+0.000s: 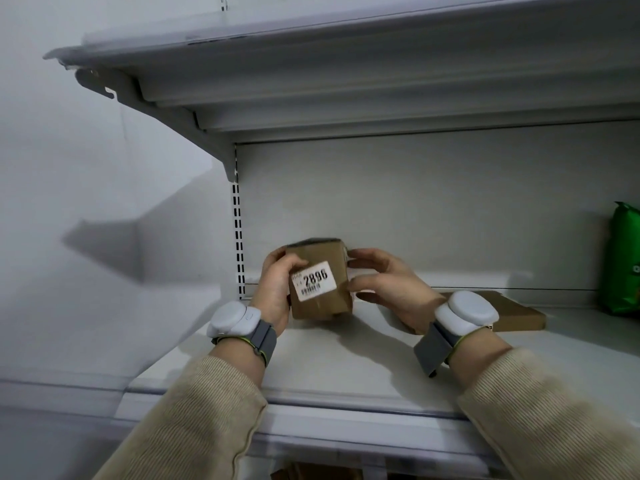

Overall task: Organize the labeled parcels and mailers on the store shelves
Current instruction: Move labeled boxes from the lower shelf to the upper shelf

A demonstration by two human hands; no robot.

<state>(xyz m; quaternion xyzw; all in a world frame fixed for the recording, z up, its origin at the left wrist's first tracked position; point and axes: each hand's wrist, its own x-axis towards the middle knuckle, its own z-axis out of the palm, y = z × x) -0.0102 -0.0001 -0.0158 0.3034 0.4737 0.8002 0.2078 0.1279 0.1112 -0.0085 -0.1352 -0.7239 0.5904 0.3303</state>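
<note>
Beige sleeves (194, 420) reach over the shelf (346, 368). Left hand (273, 289) and right hand (388, 285) clasp a small cardboard parcel (320, 278), label 2896 (314, 279), just above the shelf. Flat parcel (516, 315) lies rightward; green mailer (623, 261) far right.

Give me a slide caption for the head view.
Both hands hold brown parcel 2896 at the shelf.
</note>
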